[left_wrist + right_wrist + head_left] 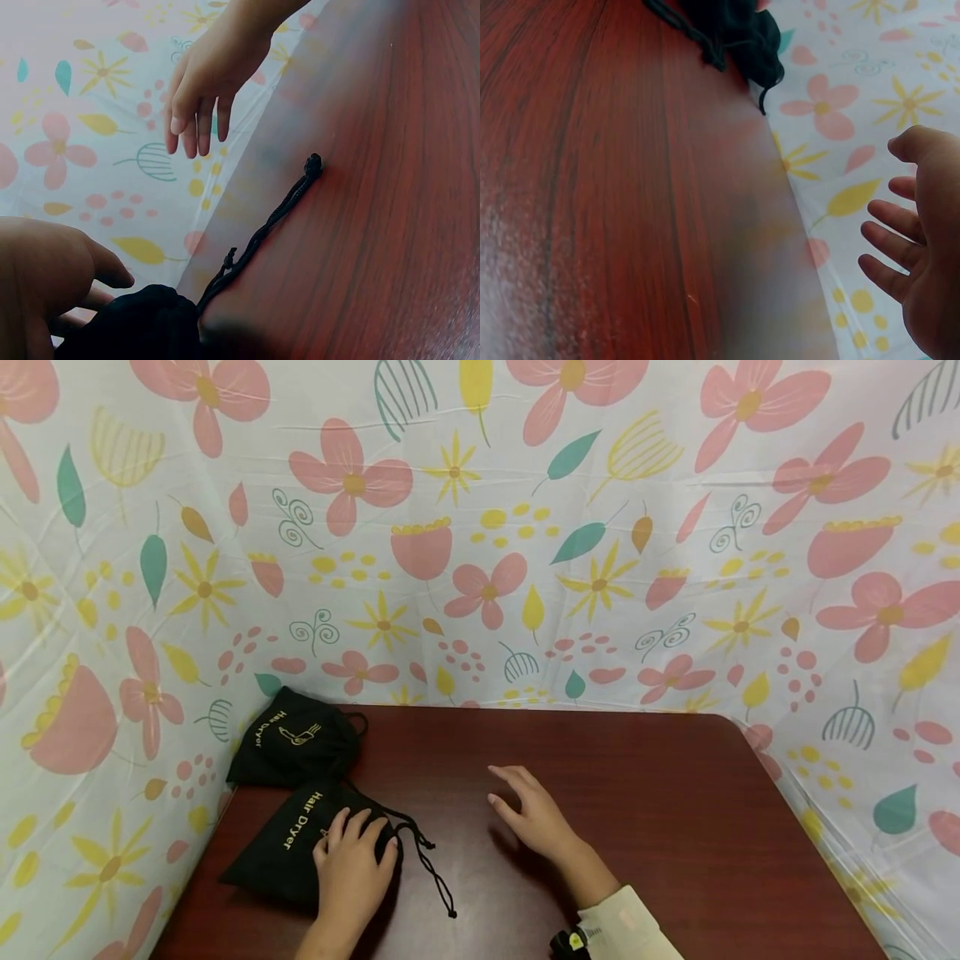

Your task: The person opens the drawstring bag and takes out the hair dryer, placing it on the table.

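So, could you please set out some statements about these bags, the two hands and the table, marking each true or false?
1. The left grip is touching the nearer black bag. True.
2. A drawstring trails from that bag onto the tabletop. True.
3. The right grip is pinching that drawstring. False: it holds nothing and hovers over the tabletop.
4. The farther black bag bears the lettering "Hair Dryer". True.
5. Both bags lie on the table's right side. False: they lie on its left side.
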A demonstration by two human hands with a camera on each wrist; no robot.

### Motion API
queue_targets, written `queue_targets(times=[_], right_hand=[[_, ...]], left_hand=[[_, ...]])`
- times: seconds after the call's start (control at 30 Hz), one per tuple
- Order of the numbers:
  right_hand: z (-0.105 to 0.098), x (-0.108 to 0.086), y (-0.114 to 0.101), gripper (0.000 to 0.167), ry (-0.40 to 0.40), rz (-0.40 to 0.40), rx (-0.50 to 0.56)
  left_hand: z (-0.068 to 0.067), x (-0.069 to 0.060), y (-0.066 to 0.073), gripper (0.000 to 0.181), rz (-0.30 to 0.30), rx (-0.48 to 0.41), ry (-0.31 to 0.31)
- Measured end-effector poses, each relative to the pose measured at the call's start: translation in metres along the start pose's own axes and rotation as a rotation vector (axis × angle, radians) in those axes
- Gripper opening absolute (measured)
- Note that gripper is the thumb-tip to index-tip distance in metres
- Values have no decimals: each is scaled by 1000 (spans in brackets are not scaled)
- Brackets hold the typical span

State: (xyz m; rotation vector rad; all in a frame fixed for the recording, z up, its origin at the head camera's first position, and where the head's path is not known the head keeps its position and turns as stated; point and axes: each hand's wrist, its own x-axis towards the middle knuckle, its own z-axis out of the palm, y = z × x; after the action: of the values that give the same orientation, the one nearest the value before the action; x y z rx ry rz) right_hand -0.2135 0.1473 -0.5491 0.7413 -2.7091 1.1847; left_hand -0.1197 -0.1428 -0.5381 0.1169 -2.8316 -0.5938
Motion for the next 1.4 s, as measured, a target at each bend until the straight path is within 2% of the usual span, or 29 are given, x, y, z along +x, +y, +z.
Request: queue_targets(times=[0.23,0.67,0.87,1.1,1.4], right_hand=[[3,1,1,50,-6,10,1],[6,1,-2,50,-12,5,11],[10,0,-5,51,-27,10,18],[17,-3,-5,51,-37,30,28],[27,-6,-7,50,-33,-12,21]], left_hand=[[4,-2,8,30,55,-11,55],[11,2,26,27,148,-76,18],[13,3,35,26,165,-94,-8],[15,5,45,25,194,-118,-3],[15,8,46,23,187,-222,31]])
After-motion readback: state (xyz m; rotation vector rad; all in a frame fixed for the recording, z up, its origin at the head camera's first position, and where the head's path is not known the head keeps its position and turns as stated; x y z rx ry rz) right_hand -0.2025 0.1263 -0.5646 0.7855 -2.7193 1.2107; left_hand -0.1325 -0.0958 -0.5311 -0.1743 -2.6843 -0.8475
